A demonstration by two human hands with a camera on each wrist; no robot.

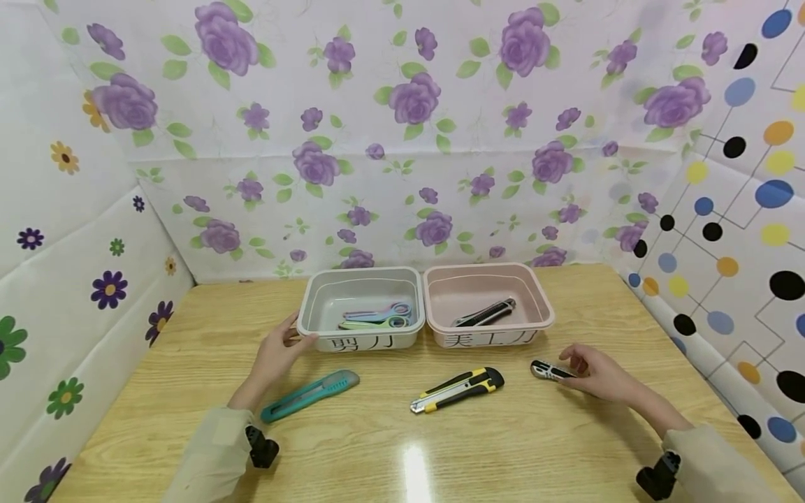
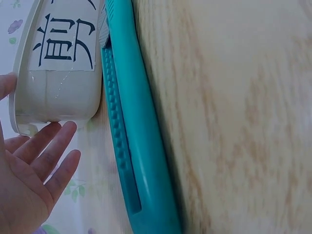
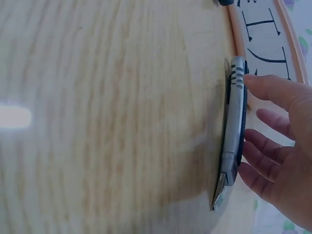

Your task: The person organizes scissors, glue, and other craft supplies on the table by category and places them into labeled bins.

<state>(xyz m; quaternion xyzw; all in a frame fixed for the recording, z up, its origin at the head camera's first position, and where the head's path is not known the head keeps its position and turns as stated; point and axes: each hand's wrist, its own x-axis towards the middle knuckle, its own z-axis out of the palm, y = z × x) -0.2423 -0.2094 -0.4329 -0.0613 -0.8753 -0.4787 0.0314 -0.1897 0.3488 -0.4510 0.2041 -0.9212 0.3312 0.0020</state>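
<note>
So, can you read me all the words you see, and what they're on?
"剪刀": on the front of the grey bin.
"美工刀": on the front of the pink bin.
I can't read any writing on the teal knife, yellow-and-black knife or silver knife.

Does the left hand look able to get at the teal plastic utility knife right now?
Probably yes: the teal plastic utility knife lies uncovered beside the left hand, though the fingers touching the grey plastic bin would likely have to leave it first.
</note>
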